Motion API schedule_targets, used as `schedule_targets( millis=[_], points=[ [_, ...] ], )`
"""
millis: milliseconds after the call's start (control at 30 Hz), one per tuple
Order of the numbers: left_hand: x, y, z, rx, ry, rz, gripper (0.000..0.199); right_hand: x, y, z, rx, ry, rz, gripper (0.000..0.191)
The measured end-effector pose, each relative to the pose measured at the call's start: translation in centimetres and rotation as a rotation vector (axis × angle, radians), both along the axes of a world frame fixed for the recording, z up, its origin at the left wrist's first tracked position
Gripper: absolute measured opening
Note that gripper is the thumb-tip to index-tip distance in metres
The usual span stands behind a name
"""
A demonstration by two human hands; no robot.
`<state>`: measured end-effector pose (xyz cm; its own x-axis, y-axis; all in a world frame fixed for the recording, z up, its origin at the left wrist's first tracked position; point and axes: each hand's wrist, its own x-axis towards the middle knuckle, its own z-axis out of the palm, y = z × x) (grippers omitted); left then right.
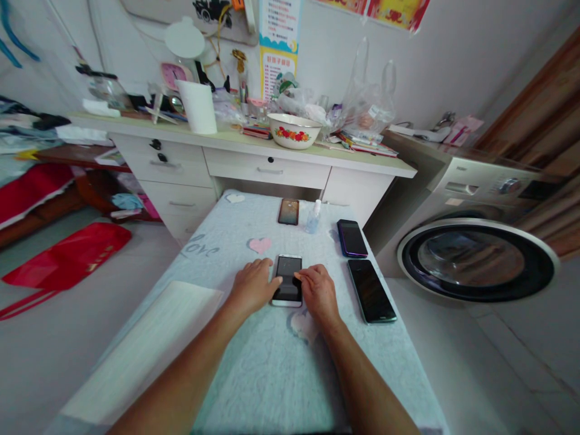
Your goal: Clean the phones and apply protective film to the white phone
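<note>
A white-framed phone (pixel 289 292) lies face up on the pale blue cloth (pixel 254 374) of the table. My left hand (pixel 254 284) rests at the phone's left edge, its thumb touching the side and its fingers bent on the cloth. Over the right side of the screen, my right hand (pixel 318 290) is closed, thumb and forefinger pinched together. Whatever may be between those fingertips is too small to make out. Behind the phone are a smaller phone (pixel 289 212) and a clear spray bottle (pixel 313 217). To the right lie a dark phone (pixel 352 238) and a larger black phone (pixel 372 291).
A folded white cloth (pixel 149 344) lies at the table's left side. Beyond the table stands a white desk (pixel 272 166) with a flowered bowl (pixel 294 132) and a white bin (pixel 198 107). A washing machine (pixel 471 187) is at the right.
</note>
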<state>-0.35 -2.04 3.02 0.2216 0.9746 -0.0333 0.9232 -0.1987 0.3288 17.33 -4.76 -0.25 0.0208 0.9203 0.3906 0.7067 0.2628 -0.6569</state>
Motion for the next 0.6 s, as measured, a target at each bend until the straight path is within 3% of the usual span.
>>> schedule_targets(
  millis=[200,400,600],
  points=[
    [1.7,2.9,-1.4,0.058,0.013,0.048,0.031,0.0,0.3,-0.4,-0.023,-0.02,0.037,0.02],
    [1.9,3.3,-3.5,0.186,-0.084,0.03,0.036,0.2,0.2,-0.7,-0.066,-0.129,0.066,0.023],
    [1.5,3.8,-4.3,0.219,-0.129,0.016,0.037,0.5,-0.3,-0.2,-0.082,-0.194,0.174,0.024]
  ],
)
